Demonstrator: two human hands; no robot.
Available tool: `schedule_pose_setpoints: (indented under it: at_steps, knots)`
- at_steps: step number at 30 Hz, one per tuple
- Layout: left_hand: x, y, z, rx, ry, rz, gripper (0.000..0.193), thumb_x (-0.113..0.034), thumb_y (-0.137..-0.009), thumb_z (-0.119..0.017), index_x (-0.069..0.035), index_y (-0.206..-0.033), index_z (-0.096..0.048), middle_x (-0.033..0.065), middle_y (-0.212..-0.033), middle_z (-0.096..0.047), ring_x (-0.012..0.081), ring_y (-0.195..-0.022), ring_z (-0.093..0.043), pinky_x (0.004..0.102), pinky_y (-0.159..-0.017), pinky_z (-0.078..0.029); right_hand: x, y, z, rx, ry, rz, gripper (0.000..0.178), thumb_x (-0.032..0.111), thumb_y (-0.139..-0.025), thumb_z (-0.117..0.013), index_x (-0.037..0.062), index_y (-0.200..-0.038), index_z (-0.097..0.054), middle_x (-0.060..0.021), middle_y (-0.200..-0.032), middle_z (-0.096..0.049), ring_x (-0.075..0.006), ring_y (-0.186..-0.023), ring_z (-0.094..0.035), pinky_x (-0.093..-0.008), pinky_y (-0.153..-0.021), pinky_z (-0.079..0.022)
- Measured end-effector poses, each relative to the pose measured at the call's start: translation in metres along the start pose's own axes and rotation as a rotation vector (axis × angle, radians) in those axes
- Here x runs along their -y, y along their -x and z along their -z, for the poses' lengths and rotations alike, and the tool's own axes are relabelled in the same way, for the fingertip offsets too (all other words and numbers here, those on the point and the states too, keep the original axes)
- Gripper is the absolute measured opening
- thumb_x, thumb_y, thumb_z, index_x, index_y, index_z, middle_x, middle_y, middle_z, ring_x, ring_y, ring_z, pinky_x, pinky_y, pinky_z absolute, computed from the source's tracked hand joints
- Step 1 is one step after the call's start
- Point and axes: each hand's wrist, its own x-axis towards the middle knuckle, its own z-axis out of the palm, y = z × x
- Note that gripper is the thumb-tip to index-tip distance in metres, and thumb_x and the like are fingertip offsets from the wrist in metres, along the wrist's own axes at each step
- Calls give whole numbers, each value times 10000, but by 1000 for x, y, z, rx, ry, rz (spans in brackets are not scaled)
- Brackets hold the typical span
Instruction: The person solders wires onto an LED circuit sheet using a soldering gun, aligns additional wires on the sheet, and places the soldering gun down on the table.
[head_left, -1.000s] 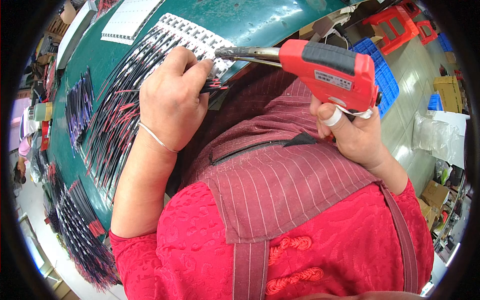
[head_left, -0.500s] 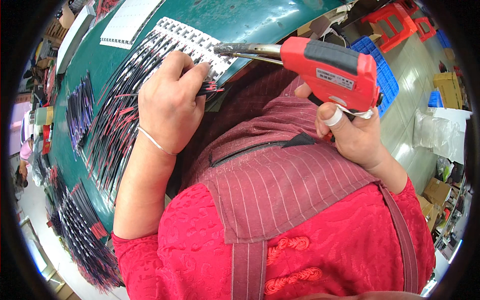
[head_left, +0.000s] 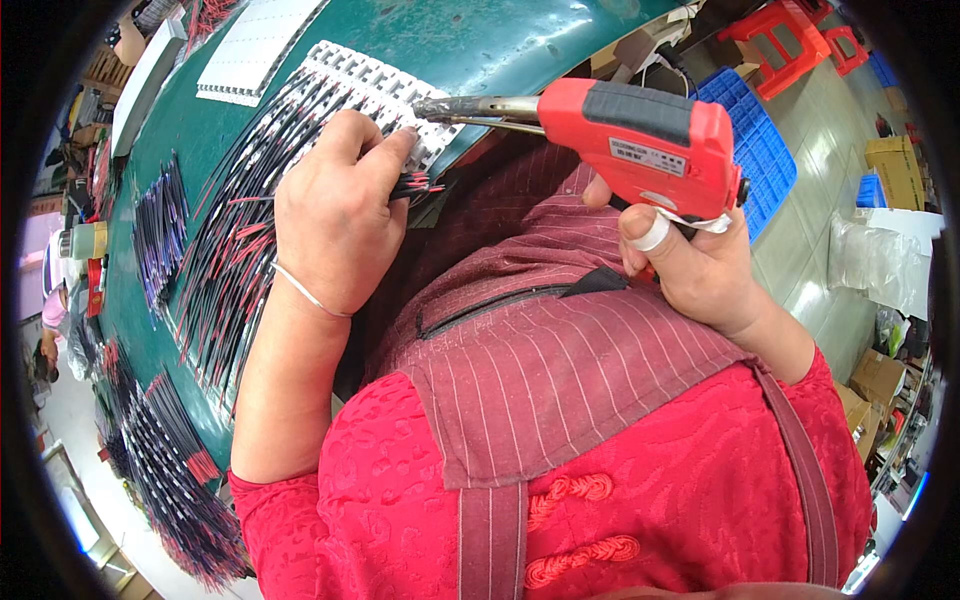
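My right hand [head_left: 700,268], white tape round its thumb, is wrapped about the grip of a red and black soldering gun [head_left: 640,145]. The gun's dark tip [head_left: 432,108] points left and lies at the right part of a white slotted holder [head_left: 365,78]. Black and red wires [head_left: 240,200] run in a row from that holder down the left side. Thumb and fingers of my left hand [head_left: 335,215] are closed on a small bunch of wires [head_left: 415,186], whose red ends stick out to the right. The fingertips are close below the gun's tip.
The green table [head_left: 440,40] carries a white perforated board [head_left: 258,50] and a purple-black wire bundle [head_left: 160,235]. More wire bundles [head_left: 170,460] lie at lower left. Right of me are a blue crate [head_left: 755,150], red stools [head_left: 780,50] and cardboard boxes [head_left: 880,380].
The soldering gun and my right hand have shifted slightly left and down, with the tip a little further over the white holder. My left hand keeps its grip, almost still.
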Motion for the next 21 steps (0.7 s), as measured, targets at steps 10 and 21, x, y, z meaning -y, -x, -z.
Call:
schedule_pose_setpoints:
  at_steps: [10, 21]
  knots:
    - [1, 0, -4, 19, -18, -54, 410, 25, -666, -728, -47, -1070, -706, 103, -905, -592, 285, -772, -631, 387, -658, -516, -4, -1, 2, 5, 61, -4, 227, 61, -933, -694, 24, -1154, -659, -35, -949, -698, -59, -701, -589, -214, -563, -467]
    - [0, 0, -5, 19, -37, -49, 389, 11, -677, -736, -46, -1060, -702, 104, -925, -609, 290, -776, -639, 392, -660, -522, 1, -3, -1, -22, -3, 16, 266, 61, -936, -691, 28, -1196, -646, -63, -1038, -715, -58, -762, -609, -205, -592, -486]
